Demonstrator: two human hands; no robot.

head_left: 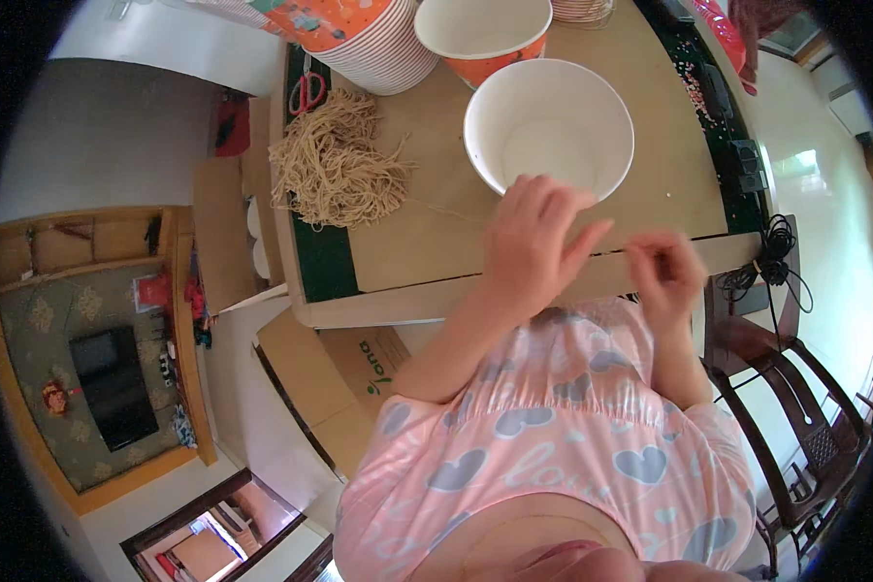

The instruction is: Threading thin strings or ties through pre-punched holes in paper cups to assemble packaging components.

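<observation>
A large white paper tub (601, 121) stands at the table's near side, its wide mouth facing me. My left hand (538, 238) is in front of its near rim, fingers stretched and thumb apart; whether it touches the rim I cannot tell. To its right, my right hand (667, 276) is near the table edge, fingers curled toward the thumb and slightly blurred. What it may hold is hidden. Left of the tub lies a loose heap of tan string (335, 170), and one thin strand runs from it toward my left hand.
Behind the tub are another orange-and-white tub (485, 34) and a nested stack of tubs (393, 58). Red-handled scissors (307, 92) lie beyond the string. A black cable bundle (774, 247) hangs at the right table corner, above a dark wooden chair (805, 417). Cardboard boxes (335, 378) stand below left.
</observation>
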